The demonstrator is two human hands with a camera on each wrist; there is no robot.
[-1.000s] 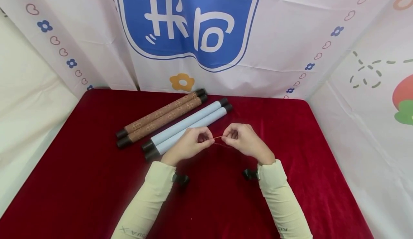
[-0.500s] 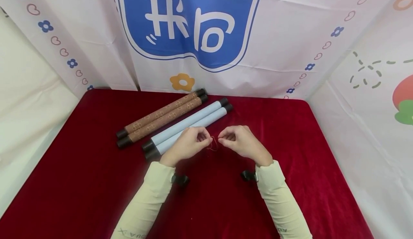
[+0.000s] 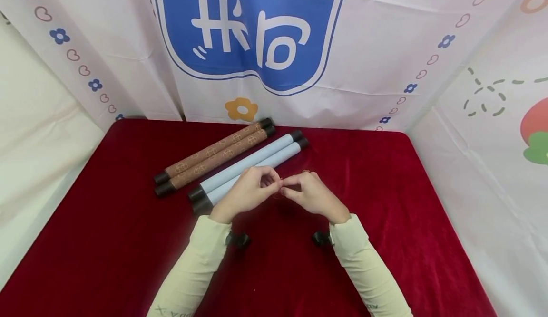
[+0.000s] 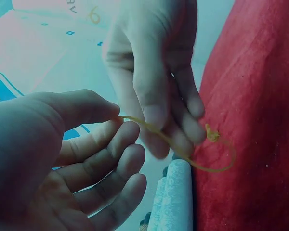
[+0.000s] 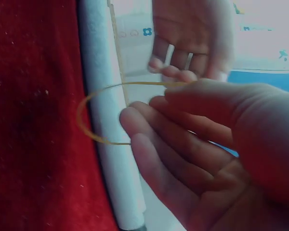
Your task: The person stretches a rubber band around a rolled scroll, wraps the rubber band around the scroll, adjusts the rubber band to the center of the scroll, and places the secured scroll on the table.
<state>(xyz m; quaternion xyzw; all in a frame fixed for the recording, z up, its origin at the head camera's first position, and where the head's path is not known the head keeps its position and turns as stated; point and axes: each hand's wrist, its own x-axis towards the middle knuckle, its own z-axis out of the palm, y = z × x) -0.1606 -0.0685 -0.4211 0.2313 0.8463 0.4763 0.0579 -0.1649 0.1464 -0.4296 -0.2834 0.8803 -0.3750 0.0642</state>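
Note:
A thin yellow-orange cord (image 4: 213,171) forms a loop with a small knot (image 4: 212,133). My left hand (image 3: 250,191) pinches one end of it between thumb and index finger. My right hand (image 3: 314,197) reaches in from the right, its fingertips right at those of the left. In the left wrist view one strand crosses the right fingers below the thumb tip, and the knot side passes behind them. In the right wrist view the loop (image 5: 80,115) bows out past the right fingertips; I cannot tell whether that thumb pinches it.
Two light-blue rolls (image 3: 248,160) with black ends lie diagonally, partly behind the left hand. Beyond them are two brown patterned rolls (image 3: 214,149). A red velvet cloth (image 3: 385,179) covers the table, with white printed curtains (image 3: 368,46) at the back and sides.
The cord was stretched between both hands, then hung slack from the left hand with the right apart. The right hand has since come left to meet the left fingertips; the left hand stays nearly still.

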